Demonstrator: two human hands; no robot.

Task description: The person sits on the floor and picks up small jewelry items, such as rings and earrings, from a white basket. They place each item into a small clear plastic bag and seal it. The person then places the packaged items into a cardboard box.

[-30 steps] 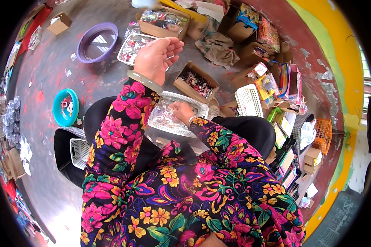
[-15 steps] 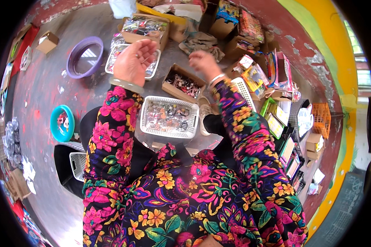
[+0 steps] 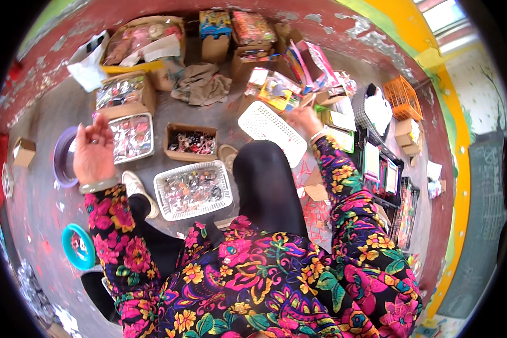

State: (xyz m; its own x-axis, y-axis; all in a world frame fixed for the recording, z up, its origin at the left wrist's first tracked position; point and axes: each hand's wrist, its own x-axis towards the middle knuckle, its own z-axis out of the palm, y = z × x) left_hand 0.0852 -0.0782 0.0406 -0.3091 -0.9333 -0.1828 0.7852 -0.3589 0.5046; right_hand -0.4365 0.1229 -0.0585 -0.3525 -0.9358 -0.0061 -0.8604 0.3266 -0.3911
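Observation:
My left hand is raised, palm up, its fingers loosely apart with nothing in them. It is nearest a white basket of small packets, with a purple basin on its other side. My right hand reaches out by the upper right end of a white perforated basket. Its fingers are bent and blurred, and I cannot tell whether they touch the basket. Between my arms, a second white basket holds small bagged items. Behind it stands a cardboard box full of small dark and pink pieces.
Packed cardboard boxes and a crumpled cloth lie toward the far wall. Colourful packages stand beyond my right hand. Black crates and an orange crate are at the right. A teal basin sits at the left.
The view has swung right, so the baskets and boxes appear further left. My right hand has gone rightward to the perforated basket. My left hand stays raised with its fingers apart.

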